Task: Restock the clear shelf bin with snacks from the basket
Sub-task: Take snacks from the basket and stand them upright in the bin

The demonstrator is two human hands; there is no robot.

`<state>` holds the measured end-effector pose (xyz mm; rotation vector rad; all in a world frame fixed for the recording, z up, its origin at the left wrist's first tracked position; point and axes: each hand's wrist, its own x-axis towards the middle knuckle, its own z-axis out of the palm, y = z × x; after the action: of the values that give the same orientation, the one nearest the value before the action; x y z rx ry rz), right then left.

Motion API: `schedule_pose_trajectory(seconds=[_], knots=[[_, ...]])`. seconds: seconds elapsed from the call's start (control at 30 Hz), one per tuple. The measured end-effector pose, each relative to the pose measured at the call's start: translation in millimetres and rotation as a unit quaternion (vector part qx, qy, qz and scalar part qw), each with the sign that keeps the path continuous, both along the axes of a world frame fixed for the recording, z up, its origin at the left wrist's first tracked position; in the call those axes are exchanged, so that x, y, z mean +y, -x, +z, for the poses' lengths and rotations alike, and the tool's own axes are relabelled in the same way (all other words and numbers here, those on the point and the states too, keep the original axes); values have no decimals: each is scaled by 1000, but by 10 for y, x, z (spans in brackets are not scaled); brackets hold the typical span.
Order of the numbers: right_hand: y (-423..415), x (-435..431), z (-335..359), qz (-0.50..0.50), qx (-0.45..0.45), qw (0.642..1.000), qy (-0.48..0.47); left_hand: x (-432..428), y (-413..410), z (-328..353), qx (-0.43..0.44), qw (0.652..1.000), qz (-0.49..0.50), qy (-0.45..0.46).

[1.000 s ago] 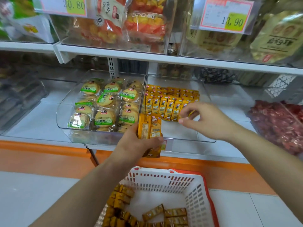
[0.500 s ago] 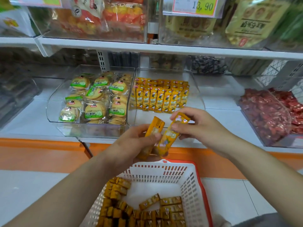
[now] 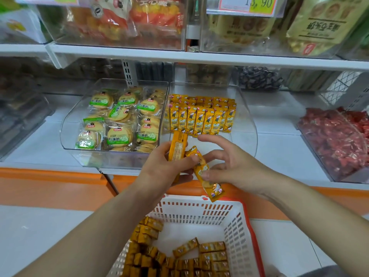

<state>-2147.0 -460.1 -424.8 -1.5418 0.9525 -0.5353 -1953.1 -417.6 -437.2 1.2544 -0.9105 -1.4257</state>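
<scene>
The clear shelf bin (image 3: 246, 116) sits at the front edge of the shelf (image 3: 279, 152). Rows of yellow snack packets (image 3: 201, 119) stand upright toward its back wall. Just in front of the bin, the left hand (image 3: 165, 170) has its fingers curled round an upright packet (image 3: 177, 148). The right hand (image 3: 235, 168) pinches a tilted packet (image 3: 207, 176) under its thumb, the other fingers spread. Below both hands, the white basket (image 3: 235, 222) holds loose packets (image 3: 179, 260). A biscuit bin (image 3: 67, 132) stands against the clear bin's left side.
</scene>
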Motion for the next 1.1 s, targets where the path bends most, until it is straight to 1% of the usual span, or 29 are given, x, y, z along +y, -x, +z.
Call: schedule_pose_trajectory(seconds=[0.1, 0.17, 0.23, 0.33, 0.43, 0.47, 0.5, 0.57, 0.6, 0.63, 0.73, 0.87, 0.93, 1.03, 1.1], knots=[[18, -39, 49, 6, 0, 1000, 8, -12, -50, 13, -3, 1000, -19, -10], [65, -85, 80, -35, -7, 999, 16, -32, -101, 23, -6, 1000, -23, -15], [130, -160, 130, -91, 7, 994, 62, -45, -149, 39, -10, 1000, -23, -10], [247, -371, 213, -148, 79, 970, 175, -73, -196, 45, -16, 1000, -17, 3], [345, -689, 312, -164, 159, 944, 236, -100, -232, 21, -31, 999, -14, 10], [374, -811, 339, -159, 204, 929, 264, -103, -240, 14, -37, 999, -15, 11], [395, -947, 356, -147, 262, 905, 302, -109, -248, 6, -44, 999, -16, 13], [416, -1206, 379, -115, 384, 835, 377, -120, -253, -4, -58, 998, -19, 19], [413, -1331, 375, -102, 427, 808, 394, -131, -254, -10, -63, 998, -20, 21], [407, -1452, 355, -92, 458, 789, 398, -139, -251, -17, -67, 997, -21, 23], [360, -1776, 239, -55, 539, 748, 382, -164, -237, -47, -76, 997, -23, 24], [229, -2096, 133, 14, 583, 724, 368, -190, -233, -99, -72, 997, -29, 21], [152, -2177, 115, 35, 618, 695, 365, -192, -237, -121, -68, 997, -36, 26], [63, -2191, 58, 28, 667, 646, 370, -170, -257, -138, -59, 997, -41, 34], [33, -2167, 17, 10, 679, 625, 385, -163, -272, -136, -47, 998, -38, 36]])
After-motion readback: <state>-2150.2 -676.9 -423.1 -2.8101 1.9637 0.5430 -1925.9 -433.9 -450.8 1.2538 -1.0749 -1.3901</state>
